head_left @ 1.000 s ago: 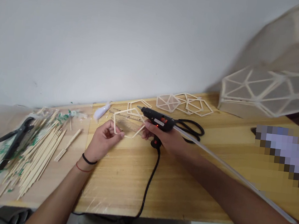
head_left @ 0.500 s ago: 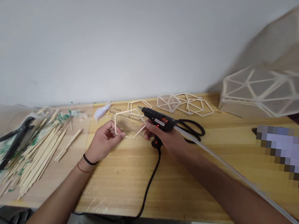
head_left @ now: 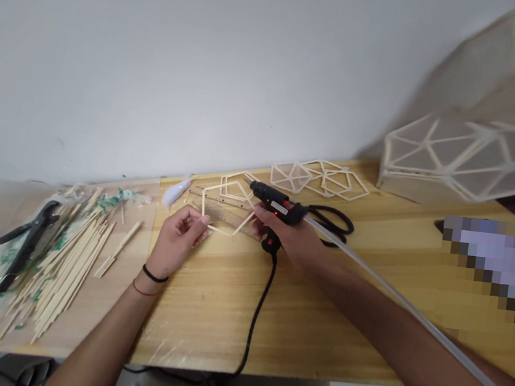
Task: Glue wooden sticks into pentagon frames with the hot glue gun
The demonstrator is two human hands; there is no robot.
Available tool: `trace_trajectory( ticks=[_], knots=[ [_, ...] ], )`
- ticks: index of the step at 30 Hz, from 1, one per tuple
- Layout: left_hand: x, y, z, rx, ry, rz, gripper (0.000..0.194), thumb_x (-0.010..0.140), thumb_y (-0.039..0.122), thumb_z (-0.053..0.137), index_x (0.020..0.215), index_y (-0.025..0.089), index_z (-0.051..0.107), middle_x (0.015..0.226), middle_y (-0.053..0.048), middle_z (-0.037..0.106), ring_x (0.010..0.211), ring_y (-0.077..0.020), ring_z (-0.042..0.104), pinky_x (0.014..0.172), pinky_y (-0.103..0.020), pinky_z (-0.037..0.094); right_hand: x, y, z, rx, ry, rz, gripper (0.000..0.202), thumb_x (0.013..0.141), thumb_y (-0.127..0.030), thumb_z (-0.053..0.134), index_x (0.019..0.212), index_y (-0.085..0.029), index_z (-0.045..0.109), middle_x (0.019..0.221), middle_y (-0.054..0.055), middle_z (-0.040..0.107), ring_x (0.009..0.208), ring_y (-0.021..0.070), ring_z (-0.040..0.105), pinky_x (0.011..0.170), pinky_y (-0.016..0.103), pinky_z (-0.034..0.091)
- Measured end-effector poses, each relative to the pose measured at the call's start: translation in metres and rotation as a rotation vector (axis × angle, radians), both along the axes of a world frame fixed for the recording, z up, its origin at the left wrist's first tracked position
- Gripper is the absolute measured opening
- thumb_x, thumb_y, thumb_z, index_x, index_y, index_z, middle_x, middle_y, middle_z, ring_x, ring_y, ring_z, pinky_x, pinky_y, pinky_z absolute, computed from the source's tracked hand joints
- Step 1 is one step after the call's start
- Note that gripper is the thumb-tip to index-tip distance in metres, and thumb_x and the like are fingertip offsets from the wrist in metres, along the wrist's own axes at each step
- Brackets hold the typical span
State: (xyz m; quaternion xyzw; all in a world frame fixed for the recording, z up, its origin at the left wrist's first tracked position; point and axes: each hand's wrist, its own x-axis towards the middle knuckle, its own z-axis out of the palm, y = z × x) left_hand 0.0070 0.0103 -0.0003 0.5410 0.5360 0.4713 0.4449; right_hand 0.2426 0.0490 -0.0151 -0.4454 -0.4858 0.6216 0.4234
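Observation:
My left hand [head_left: 181, 238] pinches the lower left corner of a five-sided frame of thin wooden sticks [head_left: 203, 201], held just above the table. My right hand [head_left: 296, 238] is wrapped round a black hot glue gun [head_left: 269, 193], whose nozzle points left over the far side of the frame. A long clear glue stick [head_left: 381, 286] sticks out of the gun's back, along my right forearm. My right fingertips are by the frame's right side; whether they touch it I cannot tell. Beneath the frame lies a clear ruler [head_left: 224, 201].
Left are loose bamboo sticks [head_left: 73, 280] and a black tool [head_left: 30, 248] on plastic bags. More stick frames [head_left: 349, 185] lie along the wall, near black-handled scissors [head_left: 350, 221]. A panelled stick structure [head_left: 470, 158] stands back right. The gun's cord [head_left: 256, 317] runs over the front edge.
The frame has shifted slightly right and tilted, and my left thumb has moved up on its corner. The glue gun has moved a little right, its nozzle now slightly away from the frame's top corner.

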Motion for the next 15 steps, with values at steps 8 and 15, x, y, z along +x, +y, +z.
trace_trajectory(
  ticks=[8,15],
  knots=[
    [-0.0009,0.0001,0.0000,0.016,-0.003,0.005,0.053,0.085,0.066,0.082,0.076,0.019,0.059,0.058,0.004,0.056,0.052,-0.0088,0.046,0.051,-0.022,0.038,-0.0016,-0.0006,-0.0015,-0.043,0.050,-0.024,0.045,0.081,-0.065,0.084,0.080,-0.021,0.077,0.070,0.003,0.068,0.065,0.0166,0.060,0.061,0.031,0.046],
    [-0.0018,0.0002,0.0016,0.031,0.018,-0.002,0.055,0.085,0.067,0.081,0.074,0.018,0.058,0.055,0.005,0.055,0.050,-0.0080,0.046,0.052,-0.021,0.038,-0.0018,0.0015,-0.0009,-0.037,0.061,-0.024,0.049,0.078,-0.067,0.085,0.077,-0.019,0.077,0.068,0.003,0.065,0.064,0.0158,0.058,0.060,0.030,0.044]
  ],
)
